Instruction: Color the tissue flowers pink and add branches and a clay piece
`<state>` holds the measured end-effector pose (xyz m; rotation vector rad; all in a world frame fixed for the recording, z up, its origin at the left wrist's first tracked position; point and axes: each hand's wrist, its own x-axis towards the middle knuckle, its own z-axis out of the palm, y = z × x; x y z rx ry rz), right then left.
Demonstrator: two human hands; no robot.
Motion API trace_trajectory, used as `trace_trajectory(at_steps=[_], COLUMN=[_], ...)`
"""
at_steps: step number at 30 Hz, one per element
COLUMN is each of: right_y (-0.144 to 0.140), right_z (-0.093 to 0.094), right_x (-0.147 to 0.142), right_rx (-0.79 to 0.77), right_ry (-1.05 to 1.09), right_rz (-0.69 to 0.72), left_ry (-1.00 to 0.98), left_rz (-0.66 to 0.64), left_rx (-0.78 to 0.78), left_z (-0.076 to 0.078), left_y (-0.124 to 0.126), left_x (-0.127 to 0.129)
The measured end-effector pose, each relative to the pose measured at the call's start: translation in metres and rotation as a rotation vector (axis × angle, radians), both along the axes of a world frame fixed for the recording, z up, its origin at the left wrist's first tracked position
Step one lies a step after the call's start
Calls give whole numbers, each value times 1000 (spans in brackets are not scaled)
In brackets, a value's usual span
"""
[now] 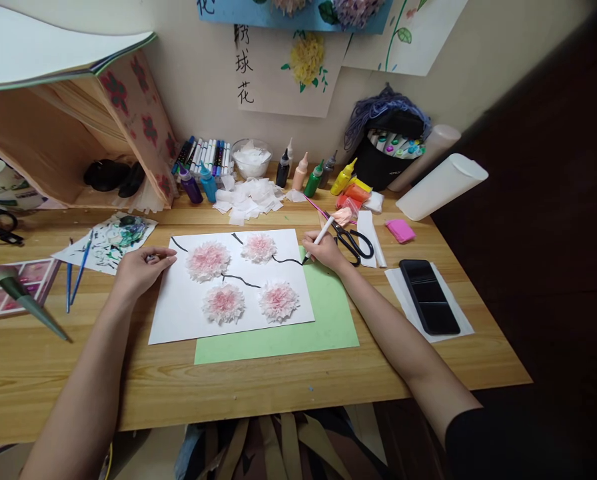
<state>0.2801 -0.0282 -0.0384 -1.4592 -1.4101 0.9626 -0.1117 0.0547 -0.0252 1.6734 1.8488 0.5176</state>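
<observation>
A white sheet of paper (178, 313) carries several pink-and-white paper flowers (208, 260) and dark drawn lines. My left hand (141, 270) is at its left edge, fingers bent, with the thumb and index fingertips pinched on the margin. In my right hand (326, 250) is a white marker (324, 231), held like a pen. Its black tip meets the paper's right edge, at the end of a wavy black line from the upper right flower. Underneath lies a light green sheet (333, 320), showing at the right and front.
Black-handled scissors (353, 241) lie just beyond my right hand. Paint bottles (298, 172), torn white tissue (251, 200) and a marker set (208, 157) line the back. A phone (428, 297) sits right; paintbrushes (81, 267) and a makeup brush (28, 300) lie left.
</observation>
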Motion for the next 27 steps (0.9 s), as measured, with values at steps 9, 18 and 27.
trace_trajectory(at_steps=[9,18,27], right_y=[-1,-1,-2], right_z=[-1,0,-1], right_x=[1,1,2], right_rx=[-3,-7,28], right_ry=[31,25,69], right_rz=[-25,0,-16], left_ry=[-13,-6,-5], left_rz=[-1,1,5], left_rx=[7,-2,-2], left_z=[0,0,1], left_y=[0,0,-1], left_x=[0,0,2])
